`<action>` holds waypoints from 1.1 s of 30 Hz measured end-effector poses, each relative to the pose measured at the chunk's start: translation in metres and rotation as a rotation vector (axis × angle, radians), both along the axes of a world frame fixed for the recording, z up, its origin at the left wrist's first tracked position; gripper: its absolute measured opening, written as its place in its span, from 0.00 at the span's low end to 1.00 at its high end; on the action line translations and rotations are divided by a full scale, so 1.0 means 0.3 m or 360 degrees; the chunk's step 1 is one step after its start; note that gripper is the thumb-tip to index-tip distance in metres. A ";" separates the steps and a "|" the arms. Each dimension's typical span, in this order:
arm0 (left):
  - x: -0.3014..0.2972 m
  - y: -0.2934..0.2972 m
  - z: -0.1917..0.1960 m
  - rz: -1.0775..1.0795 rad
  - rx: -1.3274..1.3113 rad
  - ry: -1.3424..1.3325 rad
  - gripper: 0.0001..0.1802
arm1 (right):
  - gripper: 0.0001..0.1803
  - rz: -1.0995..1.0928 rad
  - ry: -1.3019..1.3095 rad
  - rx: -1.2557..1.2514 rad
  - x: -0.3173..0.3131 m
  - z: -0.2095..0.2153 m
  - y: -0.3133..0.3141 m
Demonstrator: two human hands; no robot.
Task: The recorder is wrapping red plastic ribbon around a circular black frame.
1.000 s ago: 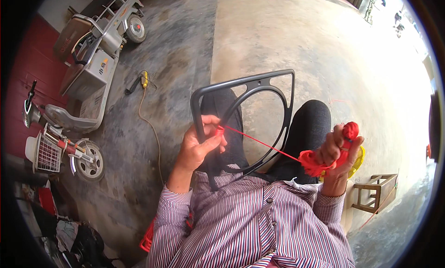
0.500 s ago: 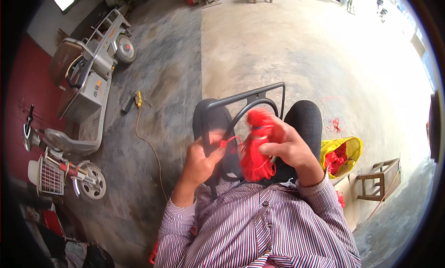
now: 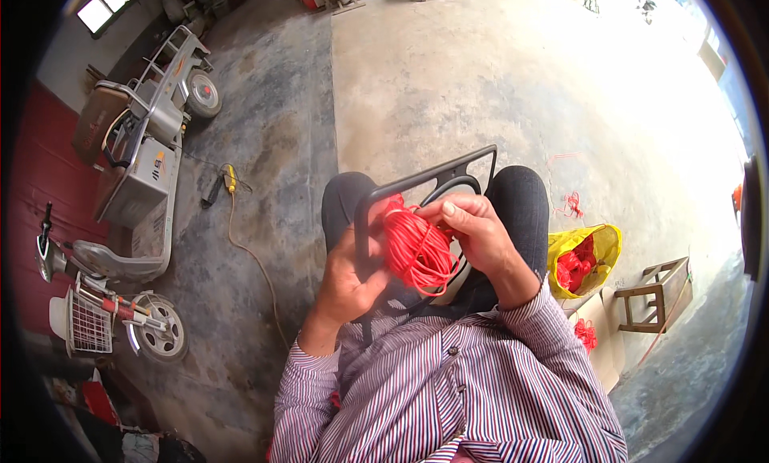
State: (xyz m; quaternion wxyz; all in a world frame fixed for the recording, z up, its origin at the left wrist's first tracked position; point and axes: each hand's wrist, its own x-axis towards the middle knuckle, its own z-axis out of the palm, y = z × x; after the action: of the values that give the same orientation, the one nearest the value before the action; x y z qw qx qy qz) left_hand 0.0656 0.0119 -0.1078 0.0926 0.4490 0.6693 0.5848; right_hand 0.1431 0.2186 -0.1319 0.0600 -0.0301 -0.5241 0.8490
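Note:
A bundle of thin red cord [image 3: 421, 253], tied round its upper part, sits between my hands above my lap. My left hand [image 3: 346, 280] is closed round the bundle's left side, its fingers partly hidden behind the bundle and a dark bar. At the bundle's upper right, my right hand [image 3: 474, 229] is closed in a pinch on the red cord, thumb against forefinger. Across my thighs stands a black frame [image 3: 432, 173] with a curved inner bar. The bundle is in front of part of the frame and hides some of it.
Right of my knee stands a yellow bag [image 3: 607, 259] holding more red cord, with a wooden stool [image 3: 653, 299] beside it. Loose red cord [image 3: 572, 205] lies on the floor. A yellow-ended cable [image 3: 231, 179] runs along the left, near a grey three-wheeler [image 3: 152, 179].
The bundle has passed from my right hand to my left and turned. My right hand now pinches cord at its upper side. The whole view has shifted slightly.

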 end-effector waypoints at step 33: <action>-0.050 -0.128 -0.082 0.0100 0.0123 -0.0952 0.18 | 0.21 -0.0427 -0.0040 -0.0675 0.275 0.092 0.032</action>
State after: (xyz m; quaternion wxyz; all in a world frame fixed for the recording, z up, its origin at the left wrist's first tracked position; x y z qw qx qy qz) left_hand 0.0505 -0.0267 -0.1325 0.2503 0.2392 0.6030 0.7187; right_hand 0.2257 0.2281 -0.1042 0.1580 -0.1219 -0.3262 0.9240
